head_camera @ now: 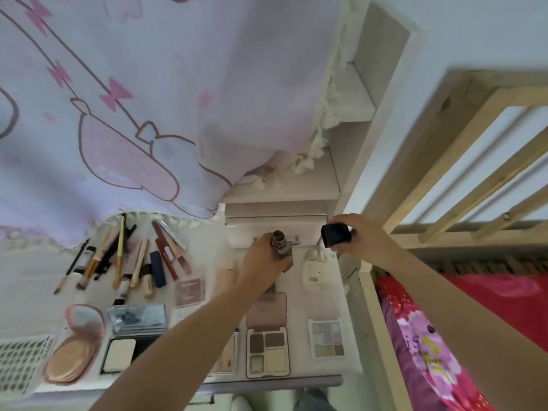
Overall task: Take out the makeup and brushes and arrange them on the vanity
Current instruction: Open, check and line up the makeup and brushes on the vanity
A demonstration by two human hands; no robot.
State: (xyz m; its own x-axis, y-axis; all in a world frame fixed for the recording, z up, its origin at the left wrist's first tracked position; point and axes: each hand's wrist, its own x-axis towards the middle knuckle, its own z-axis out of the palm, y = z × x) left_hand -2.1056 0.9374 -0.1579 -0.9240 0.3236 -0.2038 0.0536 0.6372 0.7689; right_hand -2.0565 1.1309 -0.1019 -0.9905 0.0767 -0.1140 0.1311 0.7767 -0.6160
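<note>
My left hand (264,264) grips a small mauve makeup bottle (281,247) with its top uncovered, held over the back of the white vanity (207,253). To its right my right hand (360,237) holds the bottle's black square cap (336,234), apart from the bottle. Several brushes and pencils (118,256) lie in a row at the back left. An open brown eyeshadow palette (267,355) and a pale multi-pan palette (327,338) lie near the front edge. A round pink compact (74,345) and a white powder compact (118,355) lie open at the front left.
A pink-printed curtain (133,114) hangs over the vanity's back. A white mesh basket (20,363) stands at the front left. A small white device (314,269) lies by the right edge. A wooden bed rail (459,161) and red floral bedding (444,336) are at the right.
</note>
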